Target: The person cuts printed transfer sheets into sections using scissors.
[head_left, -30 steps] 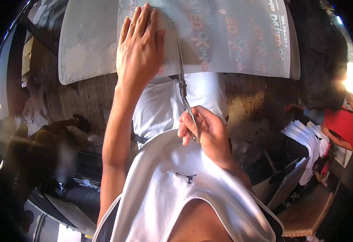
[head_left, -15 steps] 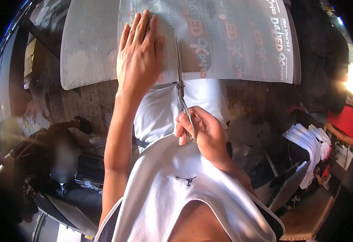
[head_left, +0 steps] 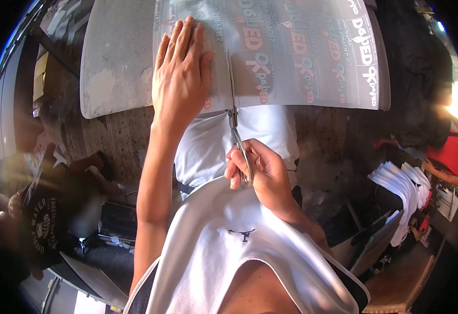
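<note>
My left hand (head_left: 181, 78) lies flat, fingers stretched out, on a translucent sheet printed with rows of mirrored lettering (head_left: 312, 57). Under the sheet is a grey board (head_left: 116, 63) with rounded corners, across my lap. My right hand (head_left: 263, 167) grips the handles of long metal scissors (head_left: 235, 123). Their narrow blades point away from me and lie along a line in the sheet, to the right of my left hand. The blades look nearly closed.
At the lower left is a person in a dark printed shirt (head_left: 43, 220). Another person in red (head_left: 447, 157) is at the far right, near a stack of white cloth (head_left: 399, 191). A brown wooden board (head_left: 401, 282) lies at the lower right.
The scissors have shifted slightly left and their blades look closer together. The board and sheet sit slightly lower in view. The person at the left has moved, showing the shirt print.
</note>
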`<action>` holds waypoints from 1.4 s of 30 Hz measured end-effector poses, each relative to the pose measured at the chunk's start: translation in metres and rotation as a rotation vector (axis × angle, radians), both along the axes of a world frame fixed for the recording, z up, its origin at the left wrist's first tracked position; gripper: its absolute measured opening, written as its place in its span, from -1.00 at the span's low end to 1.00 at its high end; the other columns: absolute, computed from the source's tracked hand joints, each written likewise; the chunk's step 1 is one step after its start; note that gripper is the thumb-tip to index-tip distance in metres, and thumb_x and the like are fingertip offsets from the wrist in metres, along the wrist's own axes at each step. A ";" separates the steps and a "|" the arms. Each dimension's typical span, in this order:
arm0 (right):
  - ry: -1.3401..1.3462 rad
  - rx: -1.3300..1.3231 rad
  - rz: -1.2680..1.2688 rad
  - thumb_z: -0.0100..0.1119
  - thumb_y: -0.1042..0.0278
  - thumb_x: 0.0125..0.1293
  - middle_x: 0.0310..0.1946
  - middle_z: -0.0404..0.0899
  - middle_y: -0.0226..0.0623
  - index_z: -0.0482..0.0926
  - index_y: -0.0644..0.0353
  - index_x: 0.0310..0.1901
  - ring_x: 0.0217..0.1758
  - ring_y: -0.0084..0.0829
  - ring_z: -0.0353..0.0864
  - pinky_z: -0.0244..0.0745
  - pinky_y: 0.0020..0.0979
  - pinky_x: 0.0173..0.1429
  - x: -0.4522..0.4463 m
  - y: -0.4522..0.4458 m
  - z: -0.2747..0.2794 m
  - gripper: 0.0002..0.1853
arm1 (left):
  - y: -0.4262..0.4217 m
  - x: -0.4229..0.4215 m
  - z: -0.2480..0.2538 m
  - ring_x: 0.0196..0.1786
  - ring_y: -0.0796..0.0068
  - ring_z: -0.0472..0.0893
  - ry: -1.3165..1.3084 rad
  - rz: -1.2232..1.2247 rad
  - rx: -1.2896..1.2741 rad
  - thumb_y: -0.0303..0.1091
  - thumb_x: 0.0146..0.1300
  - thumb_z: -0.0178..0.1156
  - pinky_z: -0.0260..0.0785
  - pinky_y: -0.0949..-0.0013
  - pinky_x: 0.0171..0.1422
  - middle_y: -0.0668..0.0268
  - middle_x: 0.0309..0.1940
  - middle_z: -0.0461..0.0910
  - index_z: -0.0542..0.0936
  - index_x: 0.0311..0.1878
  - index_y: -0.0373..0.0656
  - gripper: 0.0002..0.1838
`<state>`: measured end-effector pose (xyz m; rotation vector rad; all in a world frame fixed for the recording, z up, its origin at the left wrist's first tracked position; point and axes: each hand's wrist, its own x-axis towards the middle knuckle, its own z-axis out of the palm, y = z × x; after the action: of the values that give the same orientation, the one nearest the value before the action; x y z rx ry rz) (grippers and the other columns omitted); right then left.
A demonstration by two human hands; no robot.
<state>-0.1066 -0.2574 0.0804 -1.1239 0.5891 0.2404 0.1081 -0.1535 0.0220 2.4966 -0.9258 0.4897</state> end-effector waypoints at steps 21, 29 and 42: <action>-0.013 -0.013 -0.011 0.16 0.17 0.66 -0.38 0.67 -0.28 0.52 0.27 -0.14 -0.42 -0.58 0.61 0.52 -0.51 -0.26 0.014 -0.002 0.003 -0.70 | 0.000 -0.002 0.002 0.68 0.21 0.26 0.008 0.030 0.031 -0.07 0.69 -0.09 -0.01 0.09 0.79 0.16 0.59 0.39 0.43 0.56 -0.14 -0.45; -0.006 -0.010 -0.013 0.18 0.15 0.65 -0.38 0.68 -0.27 0.50 0.24 -0.16 -0.42 -0.58 0.61 0.51 -0.50 -0.26 0.019 -0.002 0.001 -0.69 | 0.001 -0.003 0.004 0.68 0.20 0.26 0.031 0.027 0.032 -0.11 0.68 -0.06 -0.01 0.07 0.80 0.17 0.59 0.38 0.44 0.56 -0.15 -0.46; 0.011 -0.036 -0.014 0.23 0.12 0.62 -0.38 0.70 -0.25 0.55 0.26 -0.13 -0.44 -0.56 0.63 0.51 -0.50 -0.27 0.025 -0.006 0.001 -0.68 | 0.002 -0.002 0.009 0.66 0.11 0.29 0.066 0.002 -0.011 -0.21 0.58 0.08 0.00 0.04 0.77 0.01 0.56 0.39 0.49 0.46 -0.32 -0.47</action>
<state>-0.0813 -0.2639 0.0814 -1.1536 0.6122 0.2249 0.1060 -0.1516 0.0308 2.4885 -0.8931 0.4092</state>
